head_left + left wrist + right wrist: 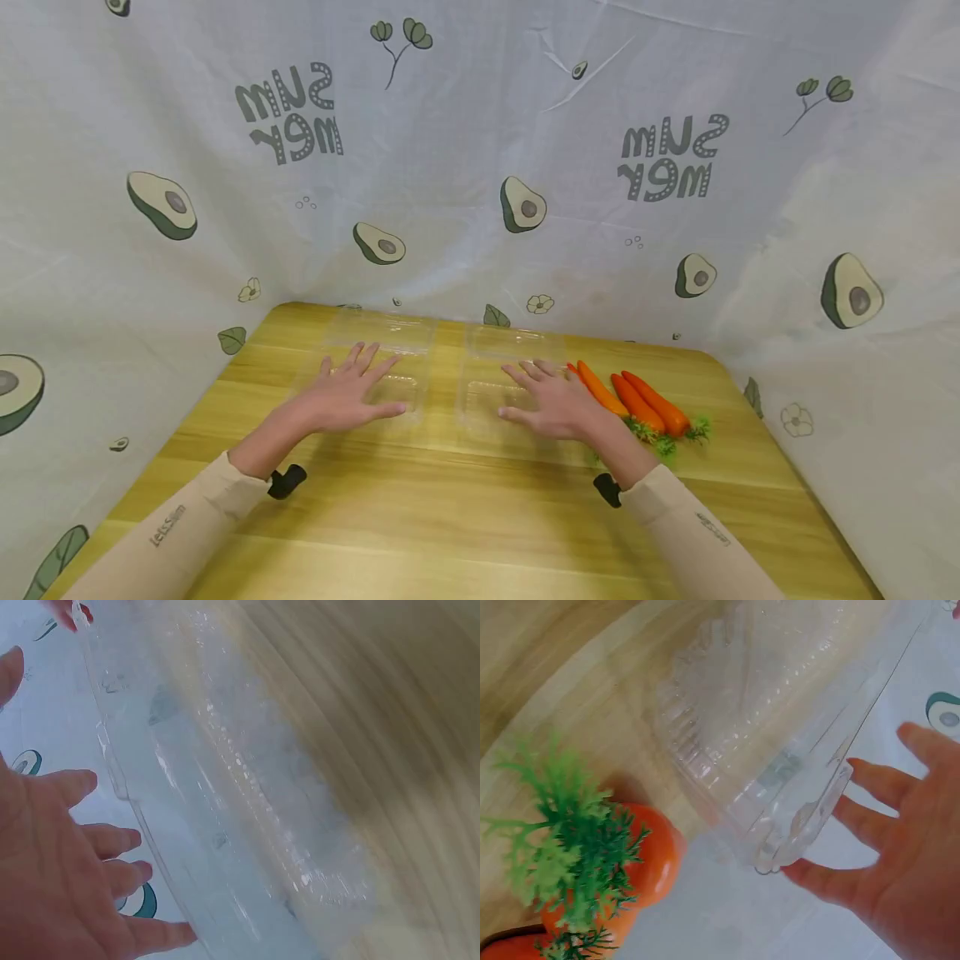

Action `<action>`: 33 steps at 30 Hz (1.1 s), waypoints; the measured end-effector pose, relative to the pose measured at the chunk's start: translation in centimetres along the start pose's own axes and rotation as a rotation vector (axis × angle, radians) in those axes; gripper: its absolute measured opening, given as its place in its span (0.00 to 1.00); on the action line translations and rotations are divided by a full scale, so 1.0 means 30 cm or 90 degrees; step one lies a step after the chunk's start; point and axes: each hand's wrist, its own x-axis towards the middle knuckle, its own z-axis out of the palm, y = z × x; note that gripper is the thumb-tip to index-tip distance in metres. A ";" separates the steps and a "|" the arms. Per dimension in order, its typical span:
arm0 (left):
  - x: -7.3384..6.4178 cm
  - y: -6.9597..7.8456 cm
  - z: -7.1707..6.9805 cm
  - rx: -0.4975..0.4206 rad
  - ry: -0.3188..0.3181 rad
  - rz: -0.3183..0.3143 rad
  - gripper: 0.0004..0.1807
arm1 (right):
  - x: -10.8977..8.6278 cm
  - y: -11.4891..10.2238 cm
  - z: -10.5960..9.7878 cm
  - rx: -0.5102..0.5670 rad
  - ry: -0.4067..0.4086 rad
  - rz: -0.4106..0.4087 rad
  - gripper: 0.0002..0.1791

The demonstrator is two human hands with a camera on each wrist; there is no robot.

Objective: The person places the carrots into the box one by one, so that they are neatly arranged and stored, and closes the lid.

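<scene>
Two clear plastic containers lie side by side on the wooden table, each with a raised clear flap along its far side. Over the left container [397, 390] is my left hand [345, 398], its fingers spread and fairly straight. My right hand [558, 404] hovers in much the same way above the right container [483, 400]. In the left wrist view the left hand [60, 862] has its fingertips close to a clear rim [161, 859]. The right wrist view has the right hand's fingers [877, 821] at a container corner [780, 847]; whether they press on it I cannot tell.
Several orange carrots [656, 404] with green leafy tops [663, 446] lie right of the right container, partly behind my right hand. A white cloth printed with avocados [522, 204] hangs around the back and sides of the table [420, 517].
</scene>
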 end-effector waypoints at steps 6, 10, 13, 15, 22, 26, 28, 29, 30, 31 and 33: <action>-0.050 -0.032 -0.011 0.014 0.118 -0.013 0.39 | -0.048 0.019 -0.007 -0.007 0.092 0.008 0.38; -0.104 -0.074 -0.029 0.008 0.178 -0.028 0.31 | -0.090 0.039 -0.008 0.023 0.148 0.035 0.31; -0.146 -0.124 -0.041 0.017 0.195 -0.051 0.31 | -0.127 0.056 -0.017 0.077 0.174 0.073 0.26; -0.169 -0.162 -0.044 0.021 0.193 -0.070 0.33 | -0.150 0.072 -0.021 0.111 0.186 0.090 0.25; -0.221 -0.241 -0.048 -0.015 0.168 -0.112 0.43 | -0.206 0.125 -0.014 0.224 0.236 0.127 0.22; -0.239 -0.268 -0.041 -0.050 0.157 -0.121 0.46 | -0.229 0.145 0.002 0.256 0.248 0.180 0.21; -0.248 -0.279 -0.036 -0.068 0.144 -0.124 0.48 | -0.237 0.154 0.011 0.273 0.249 0.213 0.21; -0.252 -0.284 -0.034 -0.075 0.137 -0.126 0.49 | -0.241 0.160 0.016 0.280 0.248 0.227 0.21; -0.255 -0.288 -0.032 -0.082 0.130 -0.126 0.50 | -0.244 0.165 0.022 0.288 0.247 0.240 0.21; -0.258 -0.292 -0.030 -0.088 0.123 -0.125 0.50 | -0.246 0.172 0.027 0.294 0.243 0.251 0.22; -0.261 -0.296 -0.027 -0.094 0.111 -0.124 0.51 | -0.248 0.186 0.039 0.299 0.238 0.267 0.23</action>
